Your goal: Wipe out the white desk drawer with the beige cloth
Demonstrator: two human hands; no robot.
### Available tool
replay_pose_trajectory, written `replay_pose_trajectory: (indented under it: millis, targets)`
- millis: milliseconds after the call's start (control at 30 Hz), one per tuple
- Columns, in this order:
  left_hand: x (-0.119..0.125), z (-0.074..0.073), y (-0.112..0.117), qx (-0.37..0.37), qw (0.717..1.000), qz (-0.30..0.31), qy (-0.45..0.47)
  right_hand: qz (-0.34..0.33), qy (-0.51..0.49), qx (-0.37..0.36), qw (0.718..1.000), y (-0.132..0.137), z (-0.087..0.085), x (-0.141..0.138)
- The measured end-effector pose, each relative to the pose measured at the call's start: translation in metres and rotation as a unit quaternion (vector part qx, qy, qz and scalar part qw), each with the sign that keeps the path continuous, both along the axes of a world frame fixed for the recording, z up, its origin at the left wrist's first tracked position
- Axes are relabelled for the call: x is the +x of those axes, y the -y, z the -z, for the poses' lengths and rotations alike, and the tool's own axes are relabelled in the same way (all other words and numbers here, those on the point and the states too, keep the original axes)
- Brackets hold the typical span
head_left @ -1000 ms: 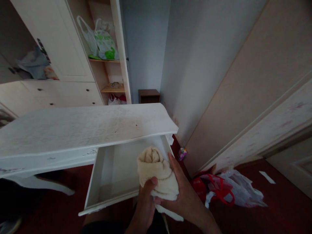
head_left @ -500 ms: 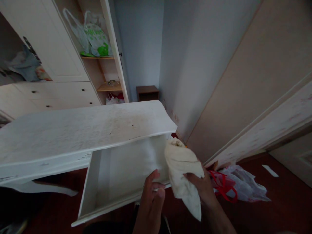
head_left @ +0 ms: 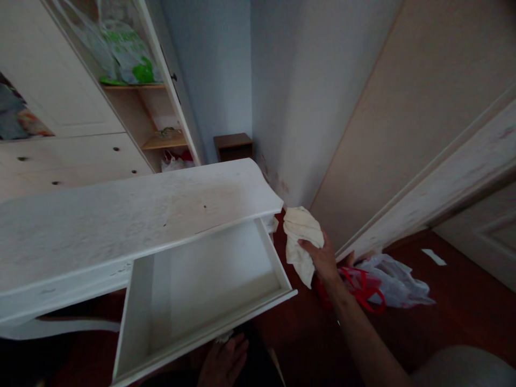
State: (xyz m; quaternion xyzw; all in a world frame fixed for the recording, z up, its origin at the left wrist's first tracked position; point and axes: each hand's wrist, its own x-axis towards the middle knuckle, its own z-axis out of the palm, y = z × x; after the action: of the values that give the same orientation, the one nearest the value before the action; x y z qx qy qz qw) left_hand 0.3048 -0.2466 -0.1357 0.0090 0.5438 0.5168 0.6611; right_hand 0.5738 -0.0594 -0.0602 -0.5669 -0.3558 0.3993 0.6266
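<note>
A cream-coloured cloth point(head_left: 301, 236) hangs bunched in my right hand point(head_left: 322, 258), whose fingers and thumb are closed on it, off the right end of the white desk. Below the front of the pulled-out drawer point(head_left: 209, 279) is my left hand point(head_left: 226, 359), back of the hand up and fingers somewhat apart. Its fingertips are close to a pale knob point(head_left: 224, 337) on the drawer front; whether they touch it I cannot tell. Nothing shows in that hand. The drawer's bare inside is visible, and dark smudges mark the white desk point(head_left: 133, 215).
A plastic bag point(head_left: 397, 282) and a red-handled bag point(head_left: 366, 290) lie on the dark red floor to the right. Behind the desk stand a white wardrobe point(head_left: 80, 107) with shelved bags and a small brown cabinet point(head_left: 234, 146). A wall point(head_left: 363, 150) borders the right.
My right hand has carried the cloth away from the drawer's right side, out beyond the desk's end. My left hand has dropped from above the drawer's edge to below its front. The view has shifted.
</note>
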Motion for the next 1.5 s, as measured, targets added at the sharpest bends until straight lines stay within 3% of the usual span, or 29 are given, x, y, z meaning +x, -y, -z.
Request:
replay_pose_trajectory:
  millis: [167, 433, 633, 867, 967, 1100, 1267, 1500]
  targets:
    - [0.009, -0.001, -0.016, 0.046, 0.999, -0.021, -0.012, -0.016, 0.014, 0.011, 1.0, -0.013, 0.024, -0.001]
    - [-0.003, 0.03, -0.007, 0.054, 0.992, -0.093, -0.066, -0.046, 0.02, 0.036, 0.998, -0.008, 0.028, 0.007]
    - [-0.001, 0.019, -0.002, 0.046, 0.989, -0.097, -0.099, -0.11, -0.026, 0.016, 0.993, -0.009, 0.034, 0.007]
    - [-0.003, 0.01, 0.001, 0.012, 0.987, -0.102, -0.125, -0.178, -0.109, 0.002, 0.978, -0.018, 0.018, -0.029]
    - [-0.006, 0.01, 0.0, 0.005, 0.986, -0.101, -0.133, -0.157, -0.121, 0.002, 0.98, -0.028, 0.017, -0.048]
    - [-0.009, 0.008, -0.004, -0.009, 0.986, -0.094, -0.139, -0.065, -0.117, -0.013, 0.991, -0.033, 0.025, -0.073]
    - [-0.008, 0.007, -0.008, -0.026, 0.984, -0.094, -0.151, -0.039, -0.122, -0.06, 0.99, 0.001, 0.048, -0.079]
    - [0.002, 0.006, -0.005, -0.008, 0.985, -0.089, -0.15, -0.117, -0.097, -0.134, 0.979, 0.062, 0.077, -0.052]
